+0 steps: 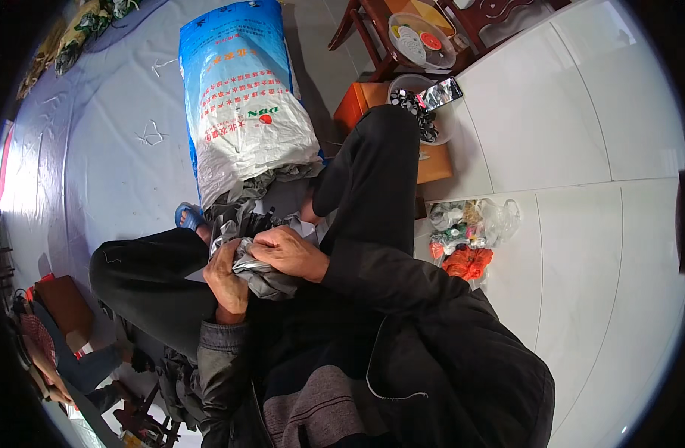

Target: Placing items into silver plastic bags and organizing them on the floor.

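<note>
My left hand and my right hand are close together over my lap, fingers closed on a bunch of shiny grey cloth. The part of the cloth between my fingertips is mostly hidden. More crumpled grey cloth comes out of the near end of a big blue and white woven sack, which lies just past my feet. Some dark pieces show among the cloth between my legs, too small to make out.
To the right, a clear tub of small black and silver pieces sits on an orange box, with a phone on its rim. Behind it, a wooden stool holds a bowl. Plastic bags lie on the floor. Another person is at lower left.
</note>
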### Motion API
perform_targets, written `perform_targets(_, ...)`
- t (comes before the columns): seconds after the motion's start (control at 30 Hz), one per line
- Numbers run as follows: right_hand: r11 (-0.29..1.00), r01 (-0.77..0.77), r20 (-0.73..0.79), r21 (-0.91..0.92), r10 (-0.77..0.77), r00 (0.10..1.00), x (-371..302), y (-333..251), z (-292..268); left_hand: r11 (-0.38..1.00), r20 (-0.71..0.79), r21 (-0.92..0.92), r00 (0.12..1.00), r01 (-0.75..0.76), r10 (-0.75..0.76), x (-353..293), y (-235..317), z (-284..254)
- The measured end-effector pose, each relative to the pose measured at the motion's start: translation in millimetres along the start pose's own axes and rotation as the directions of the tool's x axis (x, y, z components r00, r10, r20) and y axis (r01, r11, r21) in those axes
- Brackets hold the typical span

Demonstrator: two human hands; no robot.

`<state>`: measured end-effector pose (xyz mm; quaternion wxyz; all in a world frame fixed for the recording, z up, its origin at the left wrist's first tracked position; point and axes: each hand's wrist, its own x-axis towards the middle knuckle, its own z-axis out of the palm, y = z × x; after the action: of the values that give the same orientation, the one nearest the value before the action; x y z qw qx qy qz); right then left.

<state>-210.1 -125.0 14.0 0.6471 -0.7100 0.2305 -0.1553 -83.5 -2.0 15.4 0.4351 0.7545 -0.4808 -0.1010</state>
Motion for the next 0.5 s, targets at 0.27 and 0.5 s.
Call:
perform_targets(0.27,0.998,0.041,-0.056,0.046,-0.038,0.998,-2.9,3.7,2.7,0.999,0.012,-0.019,0.999,-0.04,0.04,-0.6,-3.5,2.4)
perform_targets(0.5,0.999,0.039,-0.078,-0.012,-0.04,0.996,-6.2,6.1,3.4,0.998,0.031,-0.053,0.999,-0.031,0.033,4.0,0.4,3.5)
